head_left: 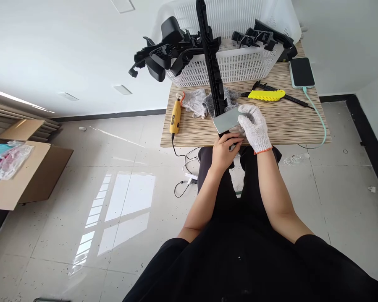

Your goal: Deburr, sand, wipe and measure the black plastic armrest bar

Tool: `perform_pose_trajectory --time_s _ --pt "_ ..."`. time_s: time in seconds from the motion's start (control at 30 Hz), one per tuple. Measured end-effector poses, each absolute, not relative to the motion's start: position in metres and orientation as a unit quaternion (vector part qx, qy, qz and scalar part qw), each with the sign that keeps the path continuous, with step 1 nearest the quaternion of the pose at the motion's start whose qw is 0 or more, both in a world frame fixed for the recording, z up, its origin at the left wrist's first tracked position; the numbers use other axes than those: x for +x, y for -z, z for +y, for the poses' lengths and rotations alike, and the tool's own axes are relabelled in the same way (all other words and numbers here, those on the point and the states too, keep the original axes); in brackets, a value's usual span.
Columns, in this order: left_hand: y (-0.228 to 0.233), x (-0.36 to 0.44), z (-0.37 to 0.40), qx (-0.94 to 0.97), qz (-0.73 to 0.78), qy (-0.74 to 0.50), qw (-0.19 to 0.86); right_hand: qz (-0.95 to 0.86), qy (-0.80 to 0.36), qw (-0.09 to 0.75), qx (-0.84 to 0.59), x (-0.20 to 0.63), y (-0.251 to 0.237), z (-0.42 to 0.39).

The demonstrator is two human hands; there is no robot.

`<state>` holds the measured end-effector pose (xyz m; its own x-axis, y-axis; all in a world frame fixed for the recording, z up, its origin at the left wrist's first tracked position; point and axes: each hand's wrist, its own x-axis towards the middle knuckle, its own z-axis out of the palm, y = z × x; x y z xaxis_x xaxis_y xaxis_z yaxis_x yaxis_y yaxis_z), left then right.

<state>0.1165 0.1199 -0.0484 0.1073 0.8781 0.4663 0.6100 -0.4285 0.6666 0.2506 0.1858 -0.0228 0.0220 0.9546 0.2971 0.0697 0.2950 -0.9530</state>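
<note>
My bare left hand [224,152] is closed around the near end of a long black plastic strip [211,69], at the table's front edge. The strip runs away from me and rises past the basket. My right hand [254,127], in a white knitted glove with an orange cuff, pinches the right end of a grey-green rectangular sheet [227,121]. That sheet lies across the strip, just beyond my left fingers, and covers part of it. Whether the sheet presses on the strip, I cannot tell. Behind the strip lies a grey cloth [231,97].
On the wooden table [290,130] lie a yellow corded power tool [175,117], a white glove [195,102], a yellow-handled knife [266,95], a black caliper [297,101] and a charging phone [302,73]. A white basket [239,65] with black plastic parts stands behind. A cardboard box [45,172] sits left.
</note>
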Motion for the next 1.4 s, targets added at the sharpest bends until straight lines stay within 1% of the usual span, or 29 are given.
perform_pose_trajectory --time_s 0.13,0.27,0.4,0.53,0.67,0.8,0.93,0.97,1.1,1.23,1.4 --pt "0.0487 0.116 0.1206 0.737 0.514 -0.416 0.14 -0.636 -0.391 0.526 -0.408 0.2485 0.0271 0.1867" --pt "0.0486 0.1159 0.121 0.736 0.509 -0.424 0.142 -0.606 -0.371 0.553 -0.435 0.2495 0.0278 0.1877" --pt "0.0484 0.1158 0.1209 0.736 0.502 -0.432 0.141 -0.632 -0.381 0.53 -0.419 0.2507 0.0295 0.1895" --pt "0.0486 0.1159 0.1208 0.729 0.504 -0.441 0.144 -0.611 -0.358 0.565 -0.424 0.2515 0.0326 0.1909" --pt "0.0492 0.116 0.1216 0.729 0.502 -0.44 0.15 -0.633 -0.373 0.543 -0.406 0.2517 0.0334 0.1907" --pt "0.049 0.1158 0.1219 0.728 0.506 -0.435 0.158 -0.61 -0.357 0.564 -0.427 0.2508 0.0322 0.1892" --pt "0.0485 0.1154 0.1211 0.73 0.513 -0.425 0.154 -0.651 -0.396 0.509 -0.4 0.2495 0.0305 0.1869" --pt "0.0487 0.1155 0.121 0.73 0.513 -0.425 0.155 -0.648 -0.402 0.509 -0.399 0.2492 0.0305 0.1866" --pt "0.0503 0.1159 0.1215 0.732 0.505 -0.43 0.154 -0.602 -0.371 0.566 -0.423 0.2489 0.0312 0.1875" --pt "0.0501 0.1157 0.1217 0.732 0.505 -0.433 0.148 -0.632 -0.395 0.53 -0.404 0.2493 0.0308 0.1885" --pt "0.0488 0.1154 0.1214 0.731 0.501 -0.436 0.153 -0.603 -0.386 0.558 -0.42 0.2478 0.0299 0.1872"
